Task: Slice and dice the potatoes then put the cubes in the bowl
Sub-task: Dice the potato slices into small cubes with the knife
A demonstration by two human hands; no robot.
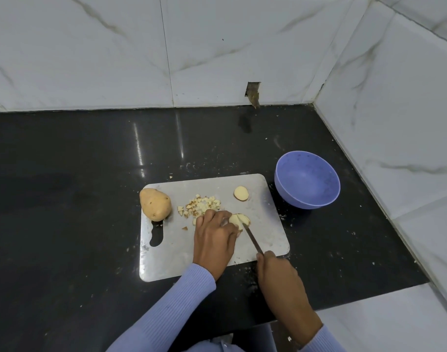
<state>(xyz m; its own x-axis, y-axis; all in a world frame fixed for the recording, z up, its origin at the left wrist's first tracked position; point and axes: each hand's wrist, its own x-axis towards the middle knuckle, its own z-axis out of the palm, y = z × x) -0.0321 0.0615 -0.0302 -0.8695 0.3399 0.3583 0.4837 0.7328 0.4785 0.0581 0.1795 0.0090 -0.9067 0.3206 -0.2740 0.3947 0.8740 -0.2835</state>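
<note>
We are observing a grey cutting board (212, 252) lying on a black counter (65, 199), with marble-look wall tiles (90, 47) behind and to the right.

Left hand (213, 240): it is resting on the board, fingers curled forward and pressing down on a stack of potato slices (240, 221) near the board's middle. The fingertips are covering the left part of the stack.

Right hand (278, 278): it is gripping the handle of a knife (253, 240) at the near right edge of the board; the handle itself is hidden inside the fist. The blade is running up and left from the hand, its tip lying on the slices beside the left fingertips.

Potato cubes (199, 205): a loose pile is sitting on the board just beyond the left hand, some pieces showing brown skin. A few stray bits are lying nearer, left of the hand.

Whole potato (155, 204): unpeeled, sitting at the far left edge of the board, above the board's handle slot (157, 236).

One round potato slice (241, 193) is lying alone toward the far right of the board, apart from the stack.

Lilac bowl (307, 180): standing on the counter just right of the board's far right corner; we are seeing no cubes in it.

Both forearms are wearing lilac ribbed sleeves (171, 313).
</note>
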